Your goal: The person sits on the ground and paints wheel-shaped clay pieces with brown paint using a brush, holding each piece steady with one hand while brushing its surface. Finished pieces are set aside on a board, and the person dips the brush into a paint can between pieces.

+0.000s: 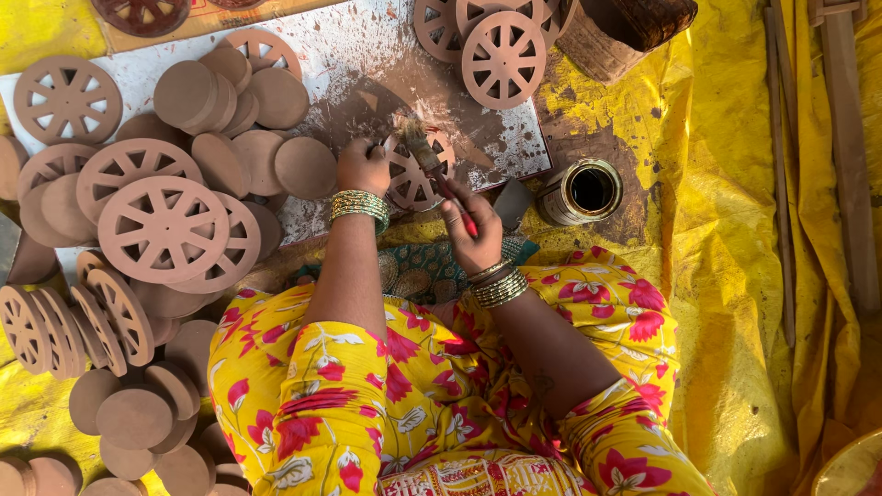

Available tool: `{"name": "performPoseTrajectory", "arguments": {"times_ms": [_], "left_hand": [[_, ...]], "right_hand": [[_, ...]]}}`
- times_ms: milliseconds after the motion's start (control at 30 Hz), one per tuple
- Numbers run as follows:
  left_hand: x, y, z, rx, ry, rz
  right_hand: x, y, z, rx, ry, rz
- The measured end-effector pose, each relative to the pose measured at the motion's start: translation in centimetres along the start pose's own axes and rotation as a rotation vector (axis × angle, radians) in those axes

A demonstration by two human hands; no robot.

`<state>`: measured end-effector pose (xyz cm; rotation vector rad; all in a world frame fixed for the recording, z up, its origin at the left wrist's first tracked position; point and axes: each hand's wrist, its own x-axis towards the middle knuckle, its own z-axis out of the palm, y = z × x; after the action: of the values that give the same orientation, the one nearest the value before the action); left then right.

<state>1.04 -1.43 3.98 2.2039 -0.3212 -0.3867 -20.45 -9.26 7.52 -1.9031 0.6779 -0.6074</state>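
Paintbrush (432, 163) in your right hand (474, 231): your fingers are clamped round its red handle, and the bristled head tilts up and away over the spoked wooden wheel (415, 173). Your left hand (364, 166) is closed on that wheel's left edge, holding it on the paint-spattered white board (340, 55). Just right of the wheel an open tin of dark liquid (581, 191) stands on the yellow sheet (726, 230), close beside your right hand. To your left, a heap of bare brown spoked wheels (163, 228) and plain round discs (220, 96) spreads across the board and down past your knee. More wheels (503, 59) lie at the board's far edge. Long wooden slats (850, 156) rest on the sheet well off to the right.
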Motion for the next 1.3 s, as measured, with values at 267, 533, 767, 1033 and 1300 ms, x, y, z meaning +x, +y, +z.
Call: {"name": "performPoseTrajectory", "arguments": {"times_ms": [267,533,767,1033,1300], "left_hand": [[-0.2,0.6,0.1,0.030,0.019,0.006],[-0.4,0.4,0.6,0.057,0.053,0.115],[-0.4,0.7,0.6,0.055,0.071,0.074],[-0.3,0.0,0.8,0.086,-0.004,-0.112],[-0.3,-0.2,1.0,0.084,-0.029,-0.256]], "right_hand": [[0.8,-0.2,-0.4,0.176,0.175,0.131],[0.6,-1.5,-0.8,-0.033,0.086,-0.143],[0.0,-0.4,-2.7,-0.085,0.184,0.057],[1.3,-0.1,-3.3,-0.007,0.167,0.092],[0.3,-2.3,-5.6,-0.219,0.093,0.057]]}}
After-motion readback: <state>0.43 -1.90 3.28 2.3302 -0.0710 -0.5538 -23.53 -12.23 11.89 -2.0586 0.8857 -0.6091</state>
